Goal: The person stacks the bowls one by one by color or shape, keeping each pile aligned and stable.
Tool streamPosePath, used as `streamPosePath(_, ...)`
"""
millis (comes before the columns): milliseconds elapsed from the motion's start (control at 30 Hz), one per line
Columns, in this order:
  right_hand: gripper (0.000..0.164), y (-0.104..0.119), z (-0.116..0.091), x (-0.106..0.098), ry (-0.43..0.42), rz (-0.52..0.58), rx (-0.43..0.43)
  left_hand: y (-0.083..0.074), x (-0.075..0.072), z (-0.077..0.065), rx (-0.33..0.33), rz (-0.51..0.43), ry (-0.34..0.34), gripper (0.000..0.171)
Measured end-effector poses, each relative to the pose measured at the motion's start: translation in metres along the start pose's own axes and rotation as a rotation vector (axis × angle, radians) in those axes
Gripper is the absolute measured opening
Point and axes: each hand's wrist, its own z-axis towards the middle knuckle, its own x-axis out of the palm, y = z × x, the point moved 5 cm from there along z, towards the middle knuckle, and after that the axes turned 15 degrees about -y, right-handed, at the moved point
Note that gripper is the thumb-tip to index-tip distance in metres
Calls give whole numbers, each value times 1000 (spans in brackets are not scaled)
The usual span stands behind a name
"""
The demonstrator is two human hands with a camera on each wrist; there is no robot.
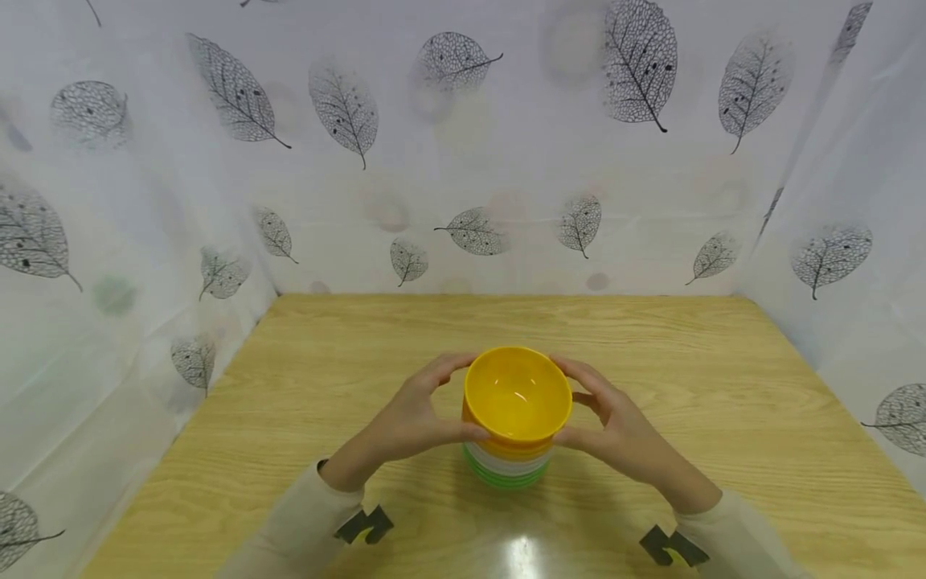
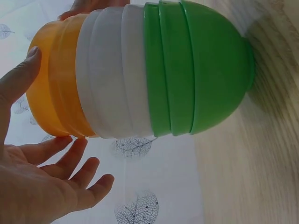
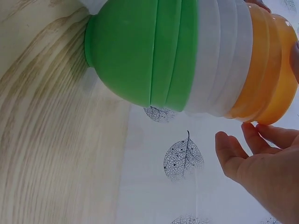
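A nested stack of bowls stands upright on the table. Green bowls (image 2: 212, 70) are at the bottom, white bowls (image 2: 107, 70) in the middle, and orange bowls (image 1: 517, 394) on top; I look down into the uppermost orange one. From the left side, my left hand (image 1: 423, 418) holds the orange bowls between thumb and fingertips. My right hand (image 1: 611, 418) grips them likewise from the other side. In the wrist views, the lower fingers of both hands stand off the bowls. The green base (image 3: 91, 42) meets the table in the right wrist view.
The pale wood table (image 1: 362, 330) runs back to a white curtain (image 1: 499, 177) printed with dark leaves. Similar curtain sheets rise along the left and right table edges. Dark patches (image 1: 364, 524) show beside the sleeves.
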Motion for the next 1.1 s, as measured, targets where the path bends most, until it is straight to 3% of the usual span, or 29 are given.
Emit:
streamPosePath(400, 77, -5, -5, 4, 8, -16, 31, 5, 3, -4, -26, 24, 55, 77)
streamPosePath(1100, 77, -8, -10, 5, 12, 24, 63, 8, 8, -9, -95, -16, 18, 73)
